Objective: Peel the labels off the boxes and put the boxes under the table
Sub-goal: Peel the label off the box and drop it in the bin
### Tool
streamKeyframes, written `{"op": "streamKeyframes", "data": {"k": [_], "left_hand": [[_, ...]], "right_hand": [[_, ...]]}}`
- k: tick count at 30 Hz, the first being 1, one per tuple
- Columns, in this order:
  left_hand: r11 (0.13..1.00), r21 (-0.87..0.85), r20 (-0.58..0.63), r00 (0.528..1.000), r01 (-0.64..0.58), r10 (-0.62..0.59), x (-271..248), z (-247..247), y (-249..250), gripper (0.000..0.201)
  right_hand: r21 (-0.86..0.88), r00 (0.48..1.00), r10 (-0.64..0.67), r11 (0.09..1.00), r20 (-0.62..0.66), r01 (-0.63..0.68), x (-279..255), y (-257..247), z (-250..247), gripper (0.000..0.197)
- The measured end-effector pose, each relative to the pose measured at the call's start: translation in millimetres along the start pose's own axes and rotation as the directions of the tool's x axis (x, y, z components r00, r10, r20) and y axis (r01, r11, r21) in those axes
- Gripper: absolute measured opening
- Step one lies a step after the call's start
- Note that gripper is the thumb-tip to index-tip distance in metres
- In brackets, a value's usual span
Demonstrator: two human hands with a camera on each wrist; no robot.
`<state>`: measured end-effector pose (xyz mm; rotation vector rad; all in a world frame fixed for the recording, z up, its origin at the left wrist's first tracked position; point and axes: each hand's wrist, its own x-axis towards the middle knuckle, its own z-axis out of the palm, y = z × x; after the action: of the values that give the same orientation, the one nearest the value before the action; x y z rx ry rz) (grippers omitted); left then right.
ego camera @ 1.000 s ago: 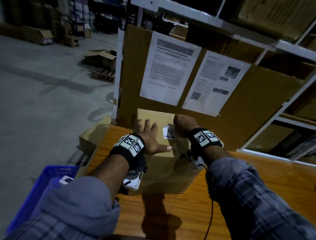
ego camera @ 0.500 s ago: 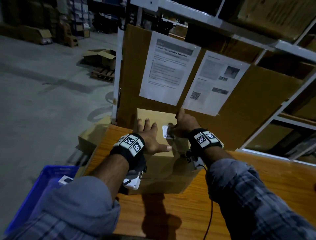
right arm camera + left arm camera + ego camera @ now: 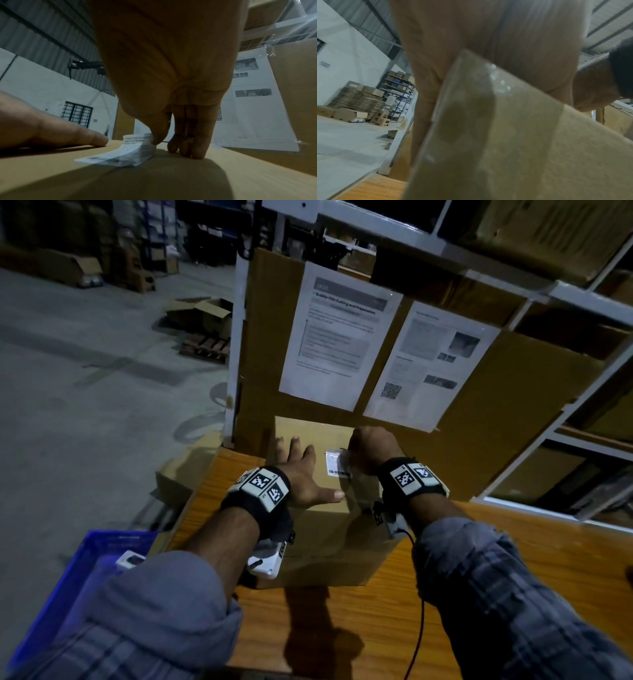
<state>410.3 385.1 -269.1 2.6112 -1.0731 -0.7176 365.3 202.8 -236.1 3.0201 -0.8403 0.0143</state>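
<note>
On the orange wooden table [image 3: 513, 570], the brown cardboard box [image 3: 329, 539] was steadied by the flat, spread left hand [image 3: 301, 477] while the thin, tearable white paper label [image 3: 123, 152], judged best taken by its lifted edge, was pinched by the right hand [image 3: 370, 450].

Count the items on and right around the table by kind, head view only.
Cardboard boxes: 2, the box on the table and a second box beside the table's left end
White labels: 1, the label on the box top
Printed sheets: 2, the left sheet and the right sheet
Blue crates: 1, the crate
Total: 6
</note>
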Motion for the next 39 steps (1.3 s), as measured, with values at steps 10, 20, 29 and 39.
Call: {"op": "streamKeyframes", "data": {"k": [10, 20, 29, 39], "left_hand": [[1.0, -0.003, -0.006, 1.0, 0.009, -0.009, 1.3, 0.5, 0.3, 0.125], [1.0, 0.001, -0.016, 1.0, 0.006, -0.006, 2.0, 1.2, -0.6, 0.125], [1.0, -0.021, -0.038, 0.999, -0.013, 0.012, 4.2, 3.3, -1.9, 0.125], [0.995, -0.05, -0.208, 0.975, -0.086, 0.074, 9.8, 19.0, -1.8, 0.121]], "right_hand": [[0.035, 1.0, 0.009, 0.999, 0.01, -0.009, 0.3, 1.9, -1.4, 0.026], [0.065, 0.999, 0.031, 0.997, 0.012, -0.032, -7.1, 3.2, -3.5, 0.033], [0.115, 0.998, 0.052, 0.992, 0.031, -0.055, -11.0, 4.7, -7.6, 0.04], [0.542, 0.991, 0.073, 0.831, 0.111, -0.123, -37.7, 51.1, -3.4, 0.016]]}}
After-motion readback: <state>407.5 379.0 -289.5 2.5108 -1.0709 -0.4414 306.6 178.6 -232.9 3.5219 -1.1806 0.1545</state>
